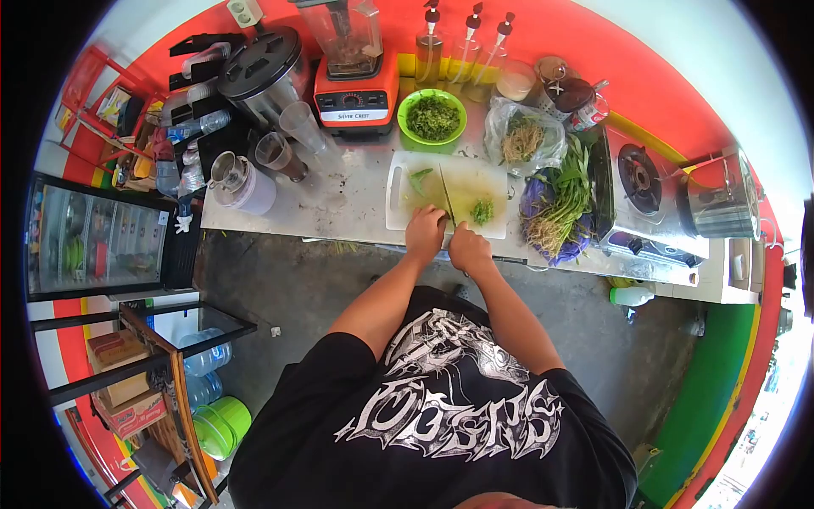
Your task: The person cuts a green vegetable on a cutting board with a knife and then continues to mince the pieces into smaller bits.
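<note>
A white cutting board (398, 216) lies at the near edge of the metal counter. My right hand (469, 248) is wrapped round the handle of a knife (448, 193), whose blade points away across the board. Just left of the blade, my left hand (426, 231) rests on the board's near edge with its fingers curled; whatever is under them is hidden. Chopped greens (482, 211) form a small pile to the right of the knife. Some longer green pieces (419, 180) lie on the board's left half.
Behind the board stand a green bowl of chopped greens (464, 120) and a red blender (354, 93). On the right are a plastic bag of roots (523, 140), a leafy bunch with roots (560, 204) and a gas stove (642, 182). Plastic cups (284, 157) stand left.
</note>
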A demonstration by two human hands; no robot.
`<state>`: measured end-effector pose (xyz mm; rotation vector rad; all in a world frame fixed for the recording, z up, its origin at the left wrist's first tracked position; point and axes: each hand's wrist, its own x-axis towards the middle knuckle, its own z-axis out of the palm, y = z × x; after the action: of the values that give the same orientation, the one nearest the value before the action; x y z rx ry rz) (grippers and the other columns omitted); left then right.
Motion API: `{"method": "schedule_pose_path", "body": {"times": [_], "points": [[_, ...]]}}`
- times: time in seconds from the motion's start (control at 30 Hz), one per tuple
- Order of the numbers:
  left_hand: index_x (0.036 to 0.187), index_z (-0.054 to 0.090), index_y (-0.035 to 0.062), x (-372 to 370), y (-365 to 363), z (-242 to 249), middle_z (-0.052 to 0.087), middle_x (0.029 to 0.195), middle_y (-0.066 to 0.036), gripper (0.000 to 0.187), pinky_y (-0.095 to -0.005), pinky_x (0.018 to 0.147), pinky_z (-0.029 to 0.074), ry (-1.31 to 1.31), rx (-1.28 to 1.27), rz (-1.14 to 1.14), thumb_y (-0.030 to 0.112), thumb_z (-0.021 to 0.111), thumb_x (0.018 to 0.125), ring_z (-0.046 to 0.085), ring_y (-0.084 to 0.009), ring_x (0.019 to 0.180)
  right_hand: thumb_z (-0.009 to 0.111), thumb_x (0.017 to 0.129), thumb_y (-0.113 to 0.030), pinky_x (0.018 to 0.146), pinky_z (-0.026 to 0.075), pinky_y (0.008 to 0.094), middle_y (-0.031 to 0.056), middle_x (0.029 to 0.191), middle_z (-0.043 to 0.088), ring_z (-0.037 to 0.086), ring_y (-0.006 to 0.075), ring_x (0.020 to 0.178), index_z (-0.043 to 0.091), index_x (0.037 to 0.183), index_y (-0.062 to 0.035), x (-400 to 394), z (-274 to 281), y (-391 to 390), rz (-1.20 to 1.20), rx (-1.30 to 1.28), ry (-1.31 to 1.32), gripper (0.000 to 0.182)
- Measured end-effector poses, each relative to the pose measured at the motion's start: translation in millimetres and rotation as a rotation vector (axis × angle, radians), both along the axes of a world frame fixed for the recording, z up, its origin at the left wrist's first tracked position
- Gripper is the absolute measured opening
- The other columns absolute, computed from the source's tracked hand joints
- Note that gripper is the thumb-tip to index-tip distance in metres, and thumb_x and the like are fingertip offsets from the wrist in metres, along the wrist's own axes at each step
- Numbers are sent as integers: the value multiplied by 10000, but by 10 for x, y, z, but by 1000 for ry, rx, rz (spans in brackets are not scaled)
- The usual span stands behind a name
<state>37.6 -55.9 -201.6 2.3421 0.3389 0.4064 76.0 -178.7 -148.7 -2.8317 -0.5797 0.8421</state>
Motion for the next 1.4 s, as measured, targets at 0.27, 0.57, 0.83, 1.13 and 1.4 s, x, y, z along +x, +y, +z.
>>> {"method": "schedule_pose_path", "body": {"times": [0.27,0.57,0.83,1.13,1.4], "points": [[950,747,94,8,27,-12,670,961,-77,105,-459,826,520,0,-31,24,147,698,874,606,-339,980,510,966,-175,918,550,526,309,1082,704,699,461,1047,510,1153,31,-4,-122,54,-59,17,22,278],[939,750,69,-47,104,-107,681,957,-97,110,-450,844,518,5,-73,-24,136,689,876,628,-334,986,529,992,-270,875,547,565,319,1040,700,694,495,978,517,1132,6,-13,-74,-9,-150,170,-39,310],[921,742,14,-92,191,-107,691,892,-131,100,-369,740,552,-19,-150,-32,75,713,847,693,-287,786,538,990,-312,852,557,561,308,1029,699,697,485,964,540,1152,15,-57,-231,-186,-66,217,-22,365],[1016,692,11,-113,346,-57,669,939,-132,172,-395,736,539,-86,-238,77,36,707,847,665,-281,776,608,948,-298,859,520,571,321,965,685,666,507,935,576,1075,38,137,-201,-480,-364,379,-149,361],[1178,648,64,55,600,14,637,1085,-132,346,-440,886,501,-38,2,231,56,723,840,613,-323,1021,673,911,-281,747,499,553,306,828,664,658,487,824,618,950,50,233,132,-611,-433,604,-232,338]]}}
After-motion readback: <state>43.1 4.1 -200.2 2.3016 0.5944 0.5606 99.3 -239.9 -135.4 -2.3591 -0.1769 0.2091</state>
